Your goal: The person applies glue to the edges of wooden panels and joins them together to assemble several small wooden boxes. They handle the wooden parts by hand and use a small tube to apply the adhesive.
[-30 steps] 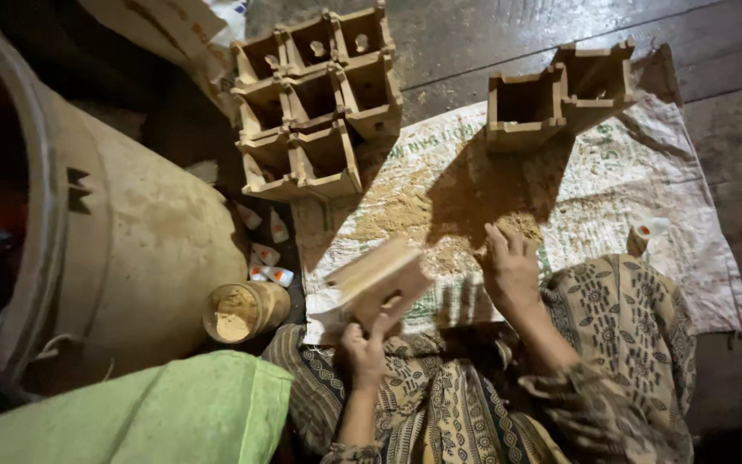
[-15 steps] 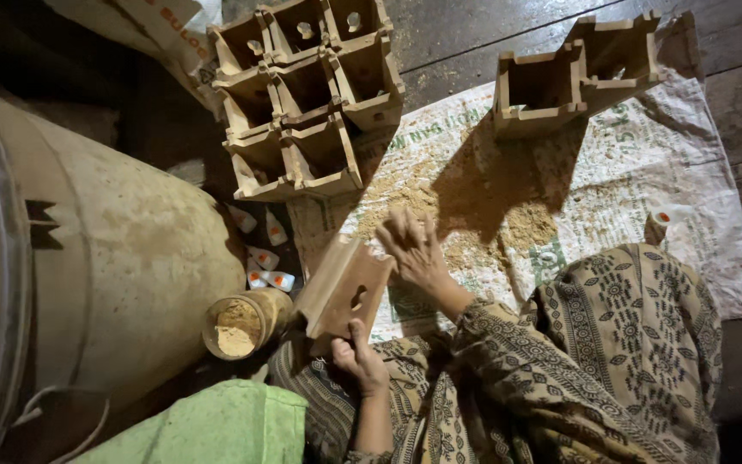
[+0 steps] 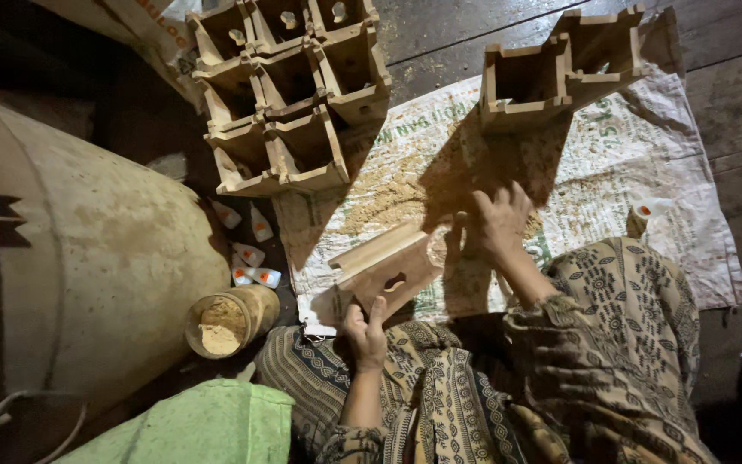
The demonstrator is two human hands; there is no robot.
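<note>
The left hand (image 3: 365, 331) grips the near end of a wooden piece (image 3: 392, 265), fingers closed around its lower edge. The piece lies tilted on a woven sack (image 3: 646, 163) spread on the floor. The right hand (image 3: 500, 225) rests at the piece's 3 o'clock end, fingers spread and loosely curled, touching it. Sawdust (image 3: 392, 193) lies at 12 o'clock of the piece. A jar of sawdust (image 3: 229, 320) stands at 9 o'clock; stacked wooden boxes (image 3: 289, 94) sit at 11 o'clock.

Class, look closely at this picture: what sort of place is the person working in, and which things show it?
Probably a small, informal woodworking spot on a plank floor. Clues: stacked open wooden boxes, sawdust scattered over a woven sack, and the wooden piece held by the left hand and right hand.
</note>
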